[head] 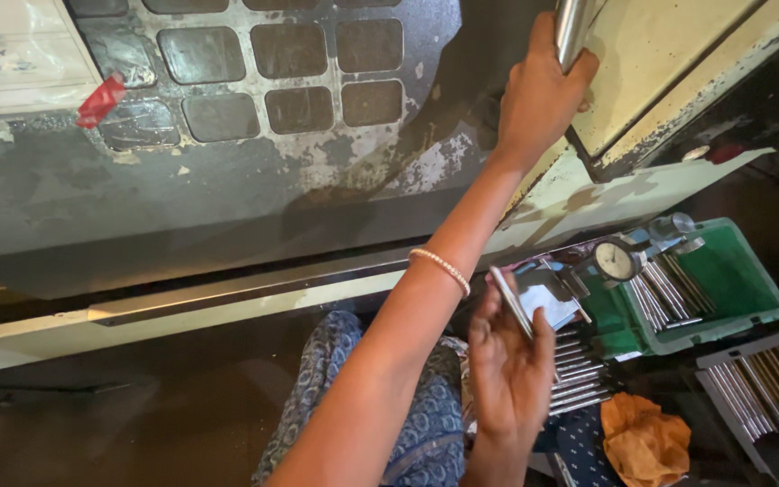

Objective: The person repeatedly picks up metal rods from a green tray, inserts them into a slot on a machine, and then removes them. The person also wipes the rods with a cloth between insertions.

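While the view looks down past a patterned lap, a pale label sheet [6, 54] sits at the upper left of the machine front, rectangular, whitish with faint blue print. A red scrap of tape [99, 101] hangs just below its right corner. Beside it, a grid of dark square buttons [281, 63], worn, grey paint flaking around them.

Lower right: green plastic tray [741, 289] holding a round dial gauge [616, 261] and a row of thin metal rods [664, 293]. Next to it, at the right edge, a grey tray [768, 451] with more rods laid side by side. Loose rods [579, 374] stacked between the trays and the lap. Crumpled orange cloth [644, 440] below the green tray.

Left hand [541, 95]: raised, fingers wrapped tight around a shiny metal handle [572, 27] on the cream door [660, 54]. Beaded bracelet [441, 269] on that forearm.

Right hand [508, 361]: palm up, loosely curled, pinching one thin metal rod [512, 302] between thumb and fingertips, held over the lap, just left of the loose rods.
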Motion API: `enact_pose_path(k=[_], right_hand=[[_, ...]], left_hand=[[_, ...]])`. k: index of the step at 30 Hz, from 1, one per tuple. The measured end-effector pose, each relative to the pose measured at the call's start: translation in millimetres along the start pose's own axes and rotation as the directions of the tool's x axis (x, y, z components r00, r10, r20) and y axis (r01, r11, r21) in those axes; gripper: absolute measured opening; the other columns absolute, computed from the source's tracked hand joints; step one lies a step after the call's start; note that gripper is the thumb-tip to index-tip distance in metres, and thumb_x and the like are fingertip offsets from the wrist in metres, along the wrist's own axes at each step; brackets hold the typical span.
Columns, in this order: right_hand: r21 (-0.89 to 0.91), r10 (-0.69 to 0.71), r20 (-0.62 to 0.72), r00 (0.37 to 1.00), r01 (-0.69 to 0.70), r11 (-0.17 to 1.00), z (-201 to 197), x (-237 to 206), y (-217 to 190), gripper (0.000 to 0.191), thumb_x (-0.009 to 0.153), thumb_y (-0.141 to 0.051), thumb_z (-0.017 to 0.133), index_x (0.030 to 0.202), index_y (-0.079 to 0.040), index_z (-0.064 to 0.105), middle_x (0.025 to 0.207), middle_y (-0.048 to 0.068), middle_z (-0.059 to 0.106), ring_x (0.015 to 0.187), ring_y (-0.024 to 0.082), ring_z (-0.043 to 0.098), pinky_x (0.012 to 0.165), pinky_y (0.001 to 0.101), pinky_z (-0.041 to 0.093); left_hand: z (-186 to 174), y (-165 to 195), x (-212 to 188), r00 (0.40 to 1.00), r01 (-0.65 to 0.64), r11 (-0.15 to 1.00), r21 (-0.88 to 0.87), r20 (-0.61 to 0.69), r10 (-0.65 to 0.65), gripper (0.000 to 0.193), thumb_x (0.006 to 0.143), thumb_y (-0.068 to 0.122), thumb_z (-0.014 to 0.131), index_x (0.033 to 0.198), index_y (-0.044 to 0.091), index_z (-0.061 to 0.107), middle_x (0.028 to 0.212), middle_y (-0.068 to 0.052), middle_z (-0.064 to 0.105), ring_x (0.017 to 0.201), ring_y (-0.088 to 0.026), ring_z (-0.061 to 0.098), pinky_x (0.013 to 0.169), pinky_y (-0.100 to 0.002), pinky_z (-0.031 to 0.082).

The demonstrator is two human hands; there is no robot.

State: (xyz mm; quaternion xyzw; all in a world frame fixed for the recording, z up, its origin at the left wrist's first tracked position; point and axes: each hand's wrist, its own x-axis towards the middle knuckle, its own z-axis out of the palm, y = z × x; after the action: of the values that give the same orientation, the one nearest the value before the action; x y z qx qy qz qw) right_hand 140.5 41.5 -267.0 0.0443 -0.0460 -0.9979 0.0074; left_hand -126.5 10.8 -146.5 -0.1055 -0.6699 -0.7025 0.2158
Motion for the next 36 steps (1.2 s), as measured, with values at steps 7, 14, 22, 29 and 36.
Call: enact_pose_path(k=[7,14,22,29,36], right_hand=[[-0.295,-0.054,-0.087,0.995,0.026,0.955,-41.4,42.9,-12.2,0.043,0.098,-0.005,0.059,0.139,0.008,0.051,0.136,0.021,0.059,0.128,0.029,0.057,0.116,0.0382,0.045],[0.118,0.146,0.161,0.976,-0.166,0.979,-25.1,34.1,-10.6,0.035,0.114,-0.024,0.048,0.129,0.006,0.058,0.113,0.015,0.059,0.104,0.025,0.055,0.095,0.0372,0.048],[0.022,0.153,0.271,0.950,-0.165,0.986,10.0,17.7,9.6,0.044,0.113,-0.040,0.049,0.129,-0.002,0.063,0.122,0.017,0.055,0.104,0.025,0.049,0.091,0.0373,0.043],[0.161,0.033,0.057,0.998,-0.041,0.986,10.1,11.7,7.8,0.023,0.104,-0.012,0.061,0.124,-0.001,0.063,0.132,0.028,0.051,0.103,0.023,0.051,0.089,0.0338,0.047],[-0.113,-0.110,-0.003,0.994,0.109,0.988,4.1,2.1,-0.2,0.031,0.092,0.013,0.063,0.121,0.004,0.060,0.134,0.028,0.050,0.109,0.026,0.057,0.098,0.0336,0.053]], left_hand=[[-1.4,1.8,0.7,1.000,0.019,1.000,0.022,0.003,-0.019,0.057,0.086,0.033,0.060,0.138,0.010,0.047,0.067,-0.015,0.076,0.061,-0.029,0.080,0.069,-0.043,0.061],[-3.6,4.1,1.4,1.000,0.013,1.000,0.005,-0.010,-0.013,0.063,0.085,0.032,0.059,0.143,0.013,0.044,0.066,-0.015,0.076,0.061,-0.030,0.079,0.068,-0.044,0.061],[-4.1,1.4,6.6,1.000,0.023,0.999,-0.035,0.005,-0.023,0.051,0.087,0.030,0.060,0.133,0.012,0.048,0.067,-0.013,0.076,0.059,-0.027,0.080,0.065,-0.041,0.063],[-3.6,-1.8,7.5,1.000,-0.013,0.999,-0.032,0.009,0.014,0.053,0.088,0.031,0.060,0.134,0.010,0.048,0.068,-0.014,0.076,0.060,-0.028,0.080,0.066,-0.042,0.063],[-3.1,-2.2,6.1,1.000,-0.004,1.000,0.001,-0.009,0.004,0.066,0.084,0.034,0.061,0.142,0.010,0.042,0.067,-0.014,0.076,0.059,-0.029,0.079,0.067,-0.043,0.061]])
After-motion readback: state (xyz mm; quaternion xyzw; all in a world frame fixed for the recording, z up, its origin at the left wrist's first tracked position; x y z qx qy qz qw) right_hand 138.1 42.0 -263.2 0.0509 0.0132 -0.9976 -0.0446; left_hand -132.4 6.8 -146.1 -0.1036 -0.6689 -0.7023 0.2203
